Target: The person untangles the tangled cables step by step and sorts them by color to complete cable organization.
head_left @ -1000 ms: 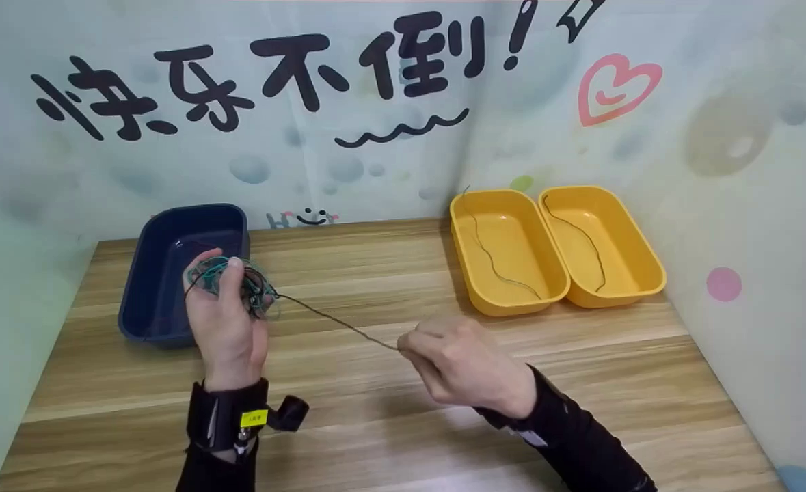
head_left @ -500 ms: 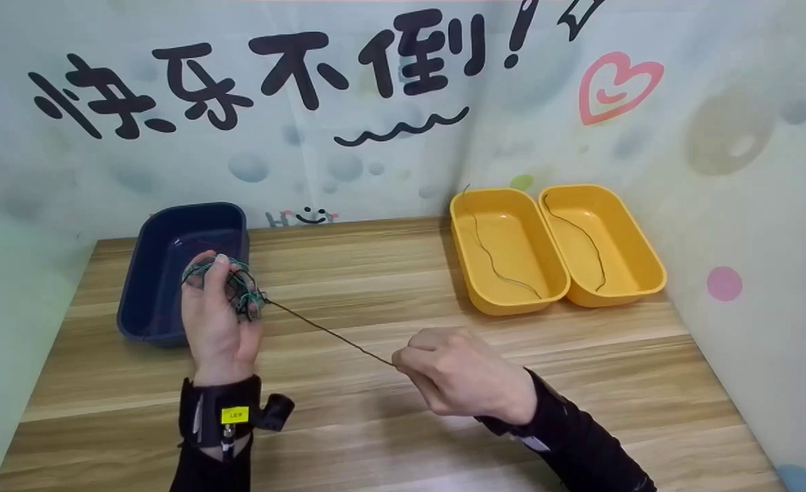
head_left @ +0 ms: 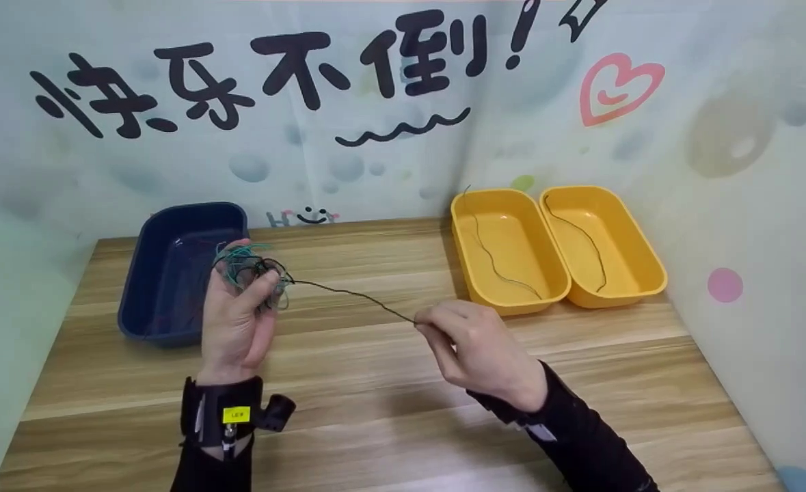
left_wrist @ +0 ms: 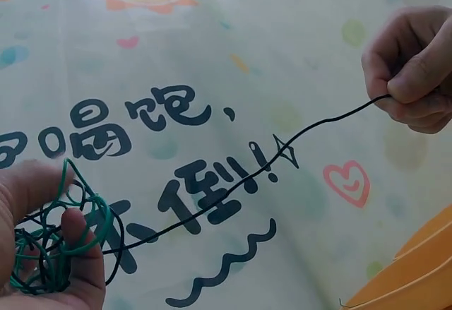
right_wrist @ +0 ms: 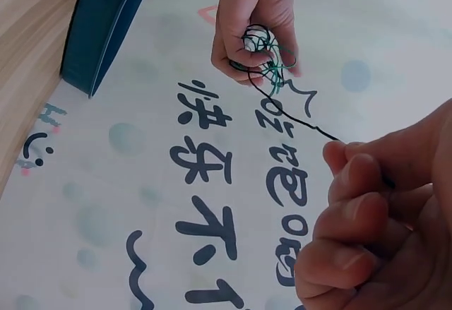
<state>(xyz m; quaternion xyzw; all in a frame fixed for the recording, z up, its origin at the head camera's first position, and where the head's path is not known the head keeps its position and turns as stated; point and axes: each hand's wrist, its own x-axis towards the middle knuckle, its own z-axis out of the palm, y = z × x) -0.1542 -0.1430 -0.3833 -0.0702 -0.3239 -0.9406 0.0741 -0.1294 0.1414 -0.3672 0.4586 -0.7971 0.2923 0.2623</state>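
My left hand (head_left: 235, 314) holds a tangled bundle of green and black wire (head_left: 252, 263), thumb across it and fingers curled behind. From the bundle a black wire (head_left: 355, 294) runs out to the right, slightly wavy. Its other end is pinched between thumb and forefinger of my right hand (head_left: 485, 348). In the left wrist view the tangle (left_wrist: 53, 246) shows loose loops around the fingers, and the black wire (left_wrist: 233, 190) rises to the right hand (left_wrist: 417, 70). The right wrist view has the right fingers (right_wrist: 353, 218) close up, with the left hand (right_wrist: 254, 13) beyond.
A dark blue bin (head_left: 160, 273) stands behind and left of the left hand. Two yellow bins (head_left: 512, 307) sit side by side at the back right, each with a thin wire inside. A printed cloth wall (head_left: 389, 171) borders the wooden table (head_left: 348, 437).
My right hand has moved up and slightly right, after dipping a little. The left hand has shifted right and tilted with the bundle. The wire between them hangs less straight.
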